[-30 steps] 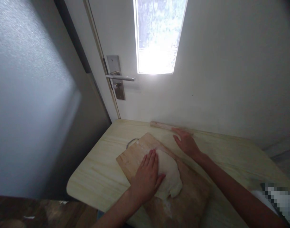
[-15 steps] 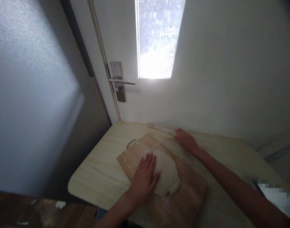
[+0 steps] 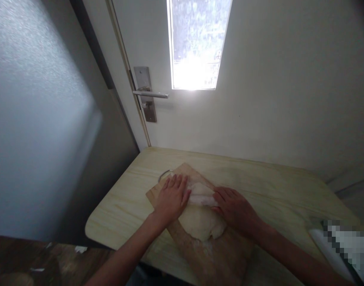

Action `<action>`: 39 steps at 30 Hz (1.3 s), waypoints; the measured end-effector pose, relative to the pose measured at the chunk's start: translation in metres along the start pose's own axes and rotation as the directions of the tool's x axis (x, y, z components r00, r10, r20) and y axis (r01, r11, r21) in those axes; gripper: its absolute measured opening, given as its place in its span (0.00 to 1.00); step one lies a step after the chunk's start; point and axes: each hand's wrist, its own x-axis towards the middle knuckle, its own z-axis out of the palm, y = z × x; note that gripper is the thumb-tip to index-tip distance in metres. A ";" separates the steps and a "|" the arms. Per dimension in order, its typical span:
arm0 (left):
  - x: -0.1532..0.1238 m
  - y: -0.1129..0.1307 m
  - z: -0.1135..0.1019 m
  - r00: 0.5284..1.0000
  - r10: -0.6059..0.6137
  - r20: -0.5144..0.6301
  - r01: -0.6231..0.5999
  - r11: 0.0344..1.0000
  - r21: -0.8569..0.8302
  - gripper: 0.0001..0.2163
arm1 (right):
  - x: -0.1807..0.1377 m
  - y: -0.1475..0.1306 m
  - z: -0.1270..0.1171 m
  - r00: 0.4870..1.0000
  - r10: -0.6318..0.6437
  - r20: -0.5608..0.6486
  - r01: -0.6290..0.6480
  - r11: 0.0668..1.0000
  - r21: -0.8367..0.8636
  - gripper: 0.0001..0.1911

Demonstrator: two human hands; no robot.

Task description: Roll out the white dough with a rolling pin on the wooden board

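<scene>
A flattened sheet of pale dough (image 3: 199, 224) lies on a wooden cutting board (image 3: 187, 171), with flour dusted around it. Across the dough's far part rests a light, floury rolling pin (image 3: 203, 200). My left hand (image 3: 171, 196) covers the pin's left end, fingers laid over it and thumb along the near side. At the other end my right hand (image 3: 234, 206) is closed round the pin, fingers bent over the top. Both of the pin's tips are hidden under my hands.
The board with its metal loop handle (image 3: 164, 174) sits on a pale wooden table (image 3: 119, 206). A door with a lever handle (image 3: 152, 94) stands right behind the table. A partly blurred-out object (image 3: 345, 246) lies at the right. Scraps of paper (image 3: 80, 249) are on the floor.
My right hand has brought the rolling pin from the table's back edge onto the dough. My left hand has moved from the dough to the pin's left end.
</scene>
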 end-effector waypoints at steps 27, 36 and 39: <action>0.100 -0.030 0.007 0.996 -0.066 -0.055 0.069 0.996 0.064 0.21 | 0.086 0.049 0.025 0.899 0.410 0.155 -0.414 0.910 -0.010 0.22; 0.065 -0.015 0.003 0.995 -0.085 -0.045 0.088 0.994 0.071 0.17 | 0.072 0.036 0.014 0.893 0.414 0.175 -0.421 0.907 0.004 0.20; 0.033 -0.003 0.003 0.998 -0.040 -0.041 0.042 0.997 0.061 0.16 | 0.045 0.019 0.010 0.904 0.399 0.153 -0.404 0.915 0.002 0.21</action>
